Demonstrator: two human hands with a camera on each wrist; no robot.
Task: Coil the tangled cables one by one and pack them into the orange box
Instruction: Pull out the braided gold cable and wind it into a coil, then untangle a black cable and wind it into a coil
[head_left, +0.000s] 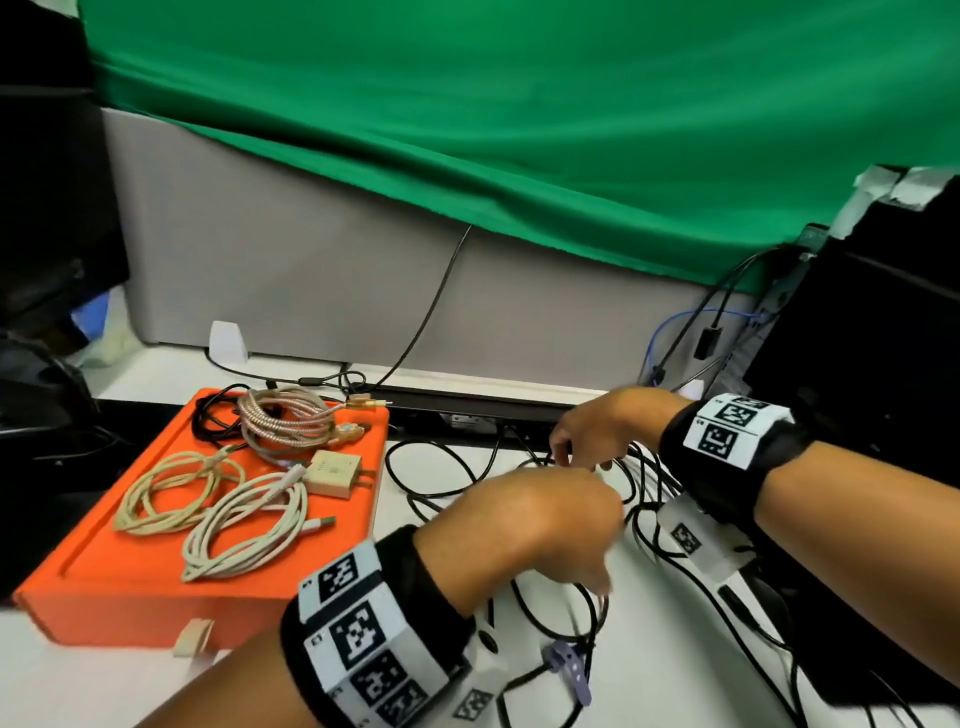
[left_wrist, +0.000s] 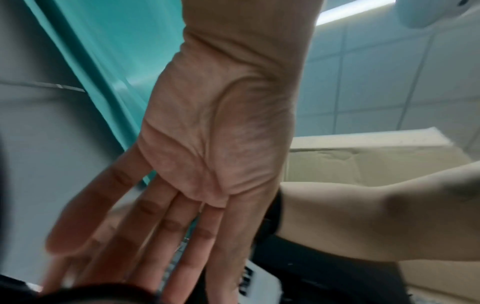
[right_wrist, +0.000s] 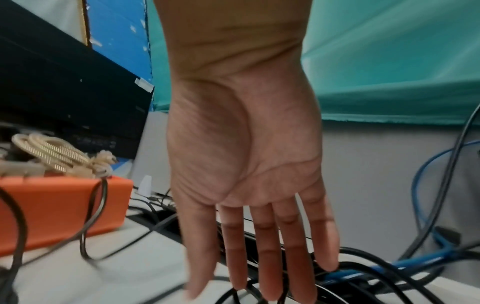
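Four coiled cables (head_left: 244, 483) lie in the orange box (head_left: 130, 587); both hands, left hand (head_left: 524, 530) and right hand (head_left: 602, 426), fingers straight and holding nothing, reach into the black tangle (head_left: 597, 519) left on the desk (head_left: 649, 649).

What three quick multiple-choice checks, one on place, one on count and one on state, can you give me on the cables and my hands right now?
1. Where is the braided gold cable?
A. Far end of the orange box
B. On the table right of the box
C. In the left hand

2. How many cream cable coils lie in the box's near half?
A. None
B. Two
C. Five

3. How is the right hand?
A. Fist round a plug
B. Fingers straight, reaching down into the black cables
C. Resting flat in the box

Key: 1 A, the head view shows it at the far end; 2 B, two loops lie side by side; 3 B, the right wrist view shows straight fingers.
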